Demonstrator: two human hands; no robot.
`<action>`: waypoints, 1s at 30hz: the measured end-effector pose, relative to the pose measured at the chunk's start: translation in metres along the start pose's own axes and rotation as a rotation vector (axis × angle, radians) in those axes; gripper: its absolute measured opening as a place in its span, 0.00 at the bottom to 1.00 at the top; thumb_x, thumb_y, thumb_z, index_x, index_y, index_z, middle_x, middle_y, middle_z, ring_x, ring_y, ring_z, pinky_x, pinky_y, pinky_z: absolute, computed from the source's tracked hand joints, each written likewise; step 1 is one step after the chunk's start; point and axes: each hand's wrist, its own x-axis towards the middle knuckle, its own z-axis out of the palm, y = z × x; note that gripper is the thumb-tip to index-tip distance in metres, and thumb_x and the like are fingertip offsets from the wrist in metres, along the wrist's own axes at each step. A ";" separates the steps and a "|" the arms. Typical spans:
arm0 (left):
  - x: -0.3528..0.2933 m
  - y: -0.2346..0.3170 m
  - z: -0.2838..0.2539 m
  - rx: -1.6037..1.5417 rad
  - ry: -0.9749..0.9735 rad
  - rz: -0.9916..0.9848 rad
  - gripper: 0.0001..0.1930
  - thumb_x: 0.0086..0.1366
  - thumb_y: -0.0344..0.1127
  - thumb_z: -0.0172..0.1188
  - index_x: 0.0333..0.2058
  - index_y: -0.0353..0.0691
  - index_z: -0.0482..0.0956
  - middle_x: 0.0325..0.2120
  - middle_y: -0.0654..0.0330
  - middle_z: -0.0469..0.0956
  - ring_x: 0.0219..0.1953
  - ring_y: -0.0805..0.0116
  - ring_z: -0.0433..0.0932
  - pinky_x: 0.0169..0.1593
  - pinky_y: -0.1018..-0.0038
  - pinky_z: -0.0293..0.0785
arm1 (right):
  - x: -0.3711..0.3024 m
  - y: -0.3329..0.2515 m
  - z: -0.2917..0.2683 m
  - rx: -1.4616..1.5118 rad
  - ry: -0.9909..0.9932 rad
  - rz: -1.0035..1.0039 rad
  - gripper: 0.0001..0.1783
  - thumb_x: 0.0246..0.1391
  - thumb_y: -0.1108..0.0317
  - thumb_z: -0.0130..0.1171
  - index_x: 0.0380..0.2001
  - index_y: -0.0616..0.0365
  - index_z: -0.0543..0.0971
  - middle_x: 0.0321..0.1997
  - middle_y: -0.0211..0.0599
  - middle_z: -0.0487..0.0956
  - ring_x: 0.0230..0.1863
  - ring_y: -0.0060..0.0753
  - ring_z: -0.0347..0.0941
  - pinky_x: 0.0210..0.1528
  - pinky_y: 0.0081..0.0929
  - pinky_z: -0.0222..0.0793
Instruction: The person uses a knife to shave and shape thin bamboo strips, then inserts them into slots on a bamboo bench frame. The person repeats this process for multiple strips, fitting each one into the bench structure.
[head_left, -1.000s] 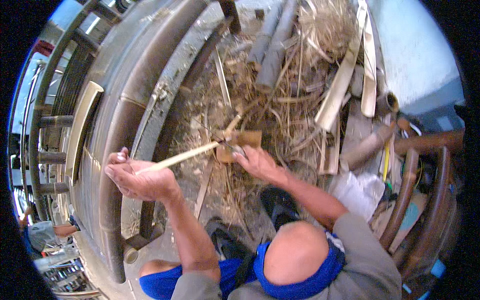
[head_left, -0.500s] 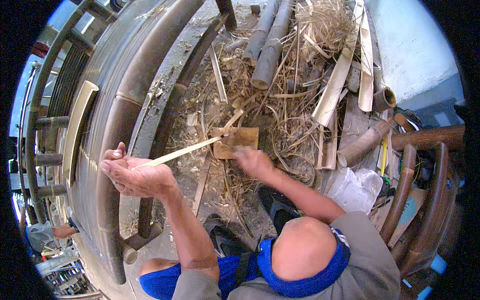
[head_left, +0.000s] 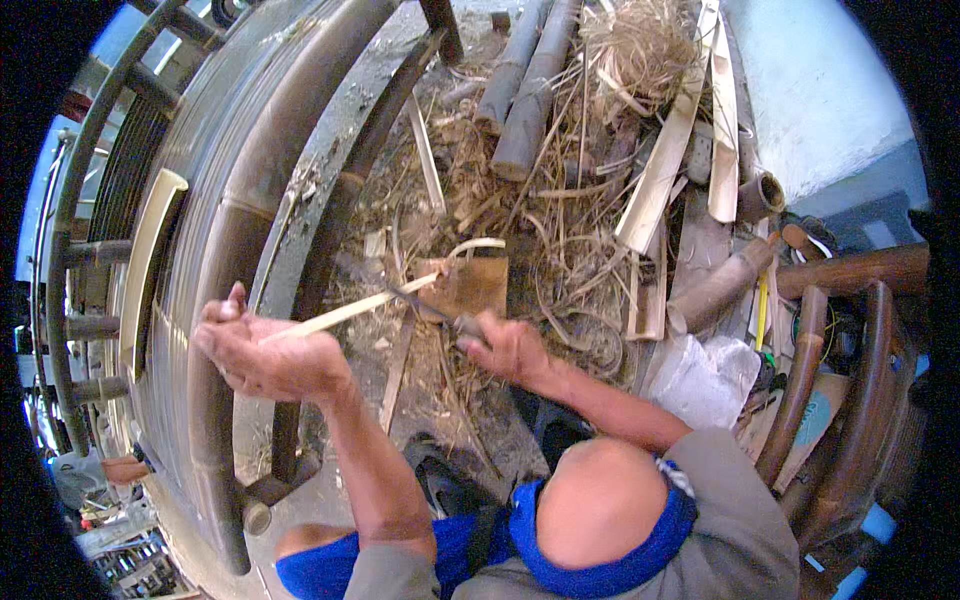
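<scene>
A pale split bamboo strip [head_left: 365,307] runs from my left hand [head_left: 275,350] to the edge of a small brown block [head_left: 478,290] on the ground. That hand lies palm up, its fingers curled round the strip's near end. In my right hand [head_left: 505,348] is the handle of a knife [head_left: 408,296]. Its dark, narrow blade points left and crosses the strip just short of the block; whether it touches cannot be told. A thin curled shaving [head_left: 478,244] arches over the block's far edge.
At left stands a bamboo bench [head_left: 240,210] with a split bamboo piece [head_left: 150,270] on it. Bamboo poles [head_left: 535,110], split lengths [head_left: 665,150] and heaped shavings [head_left: 640,45] cover the ground ahead. On the right are a white bag [head_left: 702,380] and curved bamboo rails [head_left: 865,380].
My right hand has moved slightly nearer to me, and the blurred knife now shows clearly across the strip. A curled shaving now arches at the block. My left hand keeps its hold.
</scene>
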 end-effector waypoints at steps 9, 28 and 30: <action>-0.001 0.024 0.003 0.034 -0.066 -0.213 0.23 0.78 0.49 0.43 0.26 0.39 0.65 0.25 0.59 0.65 0.30 0.67 0.67 0.41 0.67 0.74 | -0.022 0.023 0.003 -0.083 0.048 0.115 0.26 0.63 0.45 0.54 0.37 0.62 0.73 0.23 0.59 0.79 0.26 0.69 0.76 0.28 0.60 0.72; -0.016 0.029 0.013 -0.038 0.015 -0.192 0.24 0.77 0.56 0.45 0.25 0.47 0.56 0.17 0.67 0.58 0.17 0.79 0.54 0.17 0.80 0.49 | -0.037 0.000 -0.021 0.035 -0.019 0.198 0.28 0.63 0.41 0.54 0.37 0.62 0.75 0.26 0.58 0.80 0.30 0.66 0.78 0.31 0.53 0.74; -0.018 0.031 0.016 -0.091 0.013 -0.196 0.24 0.77 0.56 0.45 0.25 0.47 0.57 0.17 0.67 0.58 0.16 0.79 0.54 0.17 0.81 0.49 | -0.035 -0.021 -0.027 0.091 -0.040 0.107 0.28 0.63 0.42 0.55 0.37 0.61 0.75 0.25 0.59 0.79 0.29 0.67 0.78 0.30 0.54 0.73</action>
